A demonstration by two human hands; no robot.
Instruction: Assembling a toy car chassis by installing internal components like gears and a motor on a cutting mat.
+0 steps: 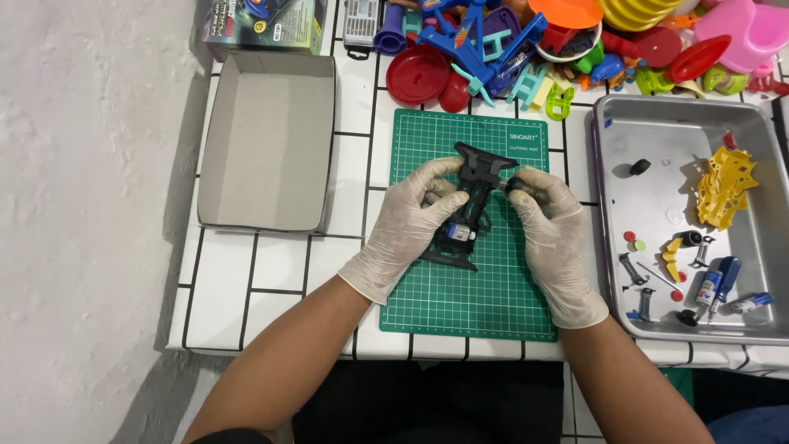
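Note:
Both my hands wear pale gloves and meet over a green cutting mat (pixel 468 296). My left hand (pixel 407 226) grips a black toy car chassis (pixel 477 173) along its left side; a small blue and silver motor (pixel 459 233) shows in its lower half. My right hand (pixel 555 230) pinches a small black wheel (pixel 515 184) against the chassis's right side near the top. Fingers cover the middle of the chassis.
An open grey cardboard box lid (pixel 267 144) lies left of the mat. A metal tray (pixel 608 247) at right holds a yellow plastic frame (pixel 723 187), a screwdriver (pixel 715 289) and small parts. Colourful plastic toys (pixel 509 49) crowd the far edge of the white tiled table.

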